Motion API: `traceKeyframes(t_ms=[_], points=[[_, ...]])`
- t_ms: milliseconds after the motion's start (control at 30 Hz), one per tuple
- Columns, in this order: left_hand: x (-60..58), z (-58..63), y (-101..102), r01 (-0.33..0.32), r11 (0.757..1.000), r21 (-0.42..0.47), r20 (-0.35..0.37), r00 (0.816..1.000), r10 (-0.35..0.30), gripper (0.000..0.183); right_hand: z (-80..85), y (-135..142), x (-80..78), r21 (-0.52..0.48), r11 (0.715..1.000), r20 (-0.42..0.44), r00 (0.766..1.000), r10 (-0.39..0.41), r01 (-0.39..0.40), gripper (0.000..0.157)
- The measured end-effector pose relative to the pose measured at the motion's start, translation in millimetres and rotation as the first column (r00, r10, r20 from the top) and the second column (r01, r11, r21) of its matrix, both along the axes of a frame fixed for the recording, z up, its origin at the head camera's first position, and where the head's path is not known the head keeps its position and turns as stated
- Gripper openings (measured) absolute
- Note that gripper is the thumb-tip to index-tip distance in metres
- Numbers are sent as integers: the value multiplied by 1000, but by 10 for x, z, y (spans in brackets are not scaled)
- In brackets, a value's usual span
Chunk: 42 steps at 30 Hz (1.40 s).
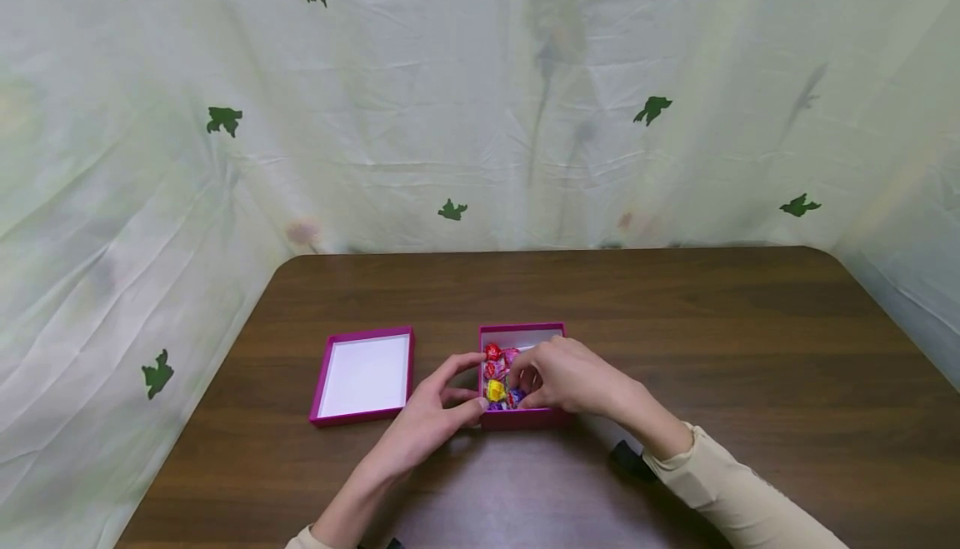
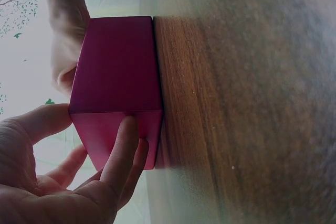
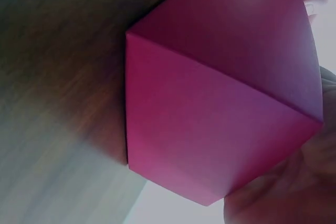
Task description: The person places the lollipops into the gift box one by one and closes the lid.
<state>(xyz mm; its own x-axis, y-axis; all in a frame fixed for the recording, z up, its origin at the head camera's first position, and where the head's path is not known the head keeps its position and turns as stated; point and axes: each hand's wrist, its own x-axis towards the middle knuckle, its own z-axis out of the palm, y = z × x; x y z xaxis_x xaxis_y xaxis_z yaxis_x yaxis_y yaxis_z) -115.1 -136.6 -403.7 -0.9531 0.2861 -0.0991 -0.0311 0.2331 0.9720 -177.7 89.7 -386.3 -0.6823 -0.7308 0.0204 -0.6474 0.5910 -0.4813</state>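
Note:
A magenta box (image 1: 525,420) without its lid stands on the table, holding wrapped candies (image 1: 496,391) in red, pink, yellow and purple. My left hand (image 1: 427,416) is at the box's left side; in the left wrist view, nearly straight fingers (image 2: 123,150) lie against the wall and the thumb meets a top corner. Over the right part of the box, my right hand (image 1: 566,374) reaches in with bent fingers and thumb among the candies. Whether it pinches one is hidden. From the right wrist, the box's outer walls (image 3: 210,114) cover the fingertips.
Left of the box lies a square magenta lid (image 1: 363,378), its white inside facing up. The brown wooden table (image 1: 712,324) extends on both sides. A pale curtain (image 1: 480,116) with green bird shapes hangs behind it. A black strap (image 1: 632,459) shows at the right wrist.

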Motion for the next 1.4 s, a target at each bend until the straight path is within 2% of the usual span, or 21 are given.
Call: traceKeyframes(t_ms=[433,733,1067,1233,1400], points=[[-13,-19,2,11,1000,-15,7,1000,-11,54,-22,44,-15,-11,999,18,999,41,-40,20],[-16,-15,7,17,1000,-10,-8,1000,-17,53,11,70,-36,-6,998,75,995,62,-62,20],[-22,-26,10,14,1000,-11,4,1000,-14,54,20,153,-62,-100,992,154,983,98,-84,18],[-18,-28,5,15,1000,-11,9,1000,-15,54,40,206,-43,-195,980,158,985,63,-32,18],[-20,-21,-7,11,1000,-9,14,1000,-11,53,51,244,10,-308,951,136,991,8,34,22]])
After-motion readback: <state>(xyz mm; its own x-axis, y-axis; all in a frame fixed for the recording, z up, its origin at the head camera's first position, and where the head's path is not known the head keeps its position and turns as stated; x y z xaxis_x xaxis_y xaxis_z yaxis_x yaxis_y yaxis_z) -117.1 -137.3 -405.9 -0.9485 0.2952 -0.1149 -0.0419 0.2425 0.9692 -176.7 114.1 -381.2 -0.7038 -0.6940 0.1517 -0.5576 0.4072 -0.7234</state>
